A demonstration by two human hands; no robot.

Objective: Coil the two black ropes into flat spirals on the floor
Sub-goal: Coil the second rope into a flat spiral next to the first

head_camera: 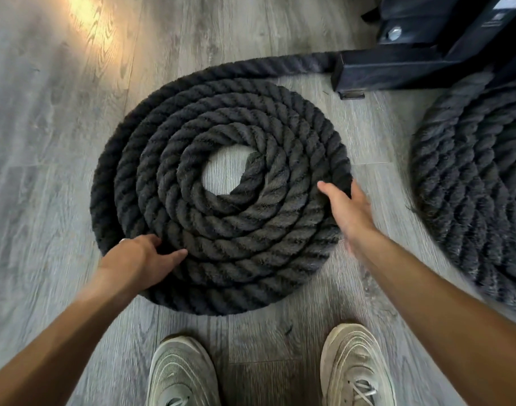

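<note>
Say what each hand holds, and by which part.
Nothing is gripped. The left hand rests on the near edge of the coiled rope; the right hand, fingers straight, touches its right edge.

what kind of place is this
Probably a gym or home workout room: two thick black twisted ropes coiled on the floor, one central, one at right, a black steel equipment frame bolted together, and grey wood-look plank flooring.

Two bare forearms reaching up from the lower corners of the frame. Left hand (139, 253) left of centre, palm down, fingers loosely spread, thumb stretched rightward. Right hand (346, 205) right of centre, open, fingers extended, slightly blurred.
</note>
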